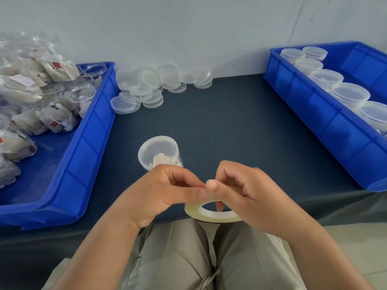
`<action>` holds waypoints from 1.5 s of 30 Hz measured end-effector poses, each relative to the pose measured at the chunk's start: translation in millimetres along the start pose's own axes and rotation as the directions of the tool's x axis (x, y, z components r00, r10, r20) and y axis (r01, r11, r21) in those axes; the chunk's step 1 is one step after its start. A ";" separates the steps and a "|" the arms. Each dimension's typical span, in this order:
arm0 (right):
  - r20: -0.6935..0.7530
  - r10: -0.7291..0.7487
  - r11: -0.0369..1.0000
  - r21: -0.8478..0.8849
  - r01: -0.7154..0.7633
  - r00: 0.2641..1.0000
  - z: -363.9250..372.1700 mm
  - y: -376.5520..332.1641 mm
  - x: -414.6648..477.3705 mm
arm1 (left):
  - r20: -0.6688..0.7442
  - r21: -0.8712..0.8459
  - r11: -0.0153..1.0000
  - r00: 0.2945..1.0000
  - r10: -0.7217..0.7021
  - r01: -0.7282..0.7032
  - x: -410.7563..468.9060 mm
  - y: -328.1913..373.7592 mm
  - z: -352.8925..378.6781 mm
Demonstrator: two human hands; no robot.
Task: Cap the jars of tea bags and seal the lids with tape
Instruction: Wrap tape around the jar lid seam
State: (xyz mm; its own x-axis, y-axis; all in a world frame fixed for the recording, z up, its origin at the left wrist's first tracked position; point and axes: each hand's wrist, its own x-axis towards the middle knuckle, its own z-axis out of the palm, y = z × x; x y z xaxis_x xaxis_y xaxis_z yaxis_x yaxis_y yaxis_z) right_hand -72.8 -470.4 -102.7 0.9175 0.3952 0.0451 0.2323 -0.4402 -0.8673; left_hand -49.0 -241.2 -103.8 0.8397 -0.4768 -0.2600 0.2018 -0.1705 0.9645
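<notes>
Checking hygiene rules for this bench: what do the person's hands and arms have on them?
Nothing: the left hand and right hand are bare, with no gloves, rings or watch, and both forearms show no sleeves.

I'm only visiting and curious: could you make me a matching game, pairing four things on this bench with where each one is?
1. roll of clear tape
2. pile of loose clear plastic lids
3. row of capped clear plastic jars
4. open clear plastic jars of tea bags

A. blue plastic bin on the left
B. blue plastic bin on the right
C. on the dark table by the wall
D. held by the left hand and right hand

Pairs: 1-D, 2-C, 3-B, 4-A
</notes>
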 end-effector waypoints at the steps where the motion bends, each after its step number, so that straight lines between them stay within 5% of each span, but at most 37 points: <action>1: -0.006 -0.004 1.000 0.007 0.004 1.000 0.8 0.5 0.3 | 0.012 -0.027 1.000 1.000 -0.010 0.011 -0.3 -1.2 0.3; 12: -0.004 0.021 0.999 0.029 -0.021 1.000 2.1 5.2 5.1 | -0.111 0.091 0.992 0.989 0.101 -0.091 -7.0 -7.1 5.5; 18: -0.014 0.041 0.999 0.008 -0.041 0.999 5.3 7.0 4.6 | -0.099 0.012 0.998 0.993 0.060 -0.059 -6.1 -10.6 6.0; 25: -0.047 0.074 0.997 -0.017 -0.075 0.996 9.7 9.4 3.9 | -0.262 0.281 0.958 0.955 0.139 -0.063 -13.1 -11.6 16.4; 28: -0.086 0.082 0.996 -0.022 -0.084 0.993 8.7 8.0 4.3 | -0.291 0.517 0.835 0.879 0.378 -0.188 -21.2 -8.6 20.5; 31: -0.106 0.074 0.993 -0.085 -0.083 0.992 7.6 4.4 4.1 | -0.137 0.816 0.522 0.793 0.594 -0.250 -25.3 -3.4 22.5; 35: -0.110 0.069 0.964 -0.249 -0.095 0.992 10.8 -0.3 3.5 | 0.017 0.962 0.205 0.785 0.620 -0.182 -23.6 1.7 26.0; 39: -0.103 0.047 0.909 -0.408 -0.085 0.994 17.0 -0.4 3.3 | 0.039 0.987 0.107 0.830 0.556 -0.118 -20.4 4.2 30.9; 45: -0.112 -0.011 0.844 -0.534 -0.051 0.994 21.0 -1.3 3.1 | -0.005 0.992 0.111 0.846 0.533 -0.064 -17.9 7.0 37.5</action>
State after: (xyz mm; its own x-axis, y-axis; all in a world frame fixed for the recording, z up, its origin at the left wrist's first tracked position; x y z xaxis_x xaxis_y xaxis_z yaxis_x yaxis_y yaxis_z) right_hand -77.0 -451.7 -111.9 0.9452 0.3076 0.1096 0.3220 -0.8222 -0.4693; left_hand -81.6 -266.2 -94.1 0.8206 -0.4902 0.2938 -0.5314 -0.8436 0.0768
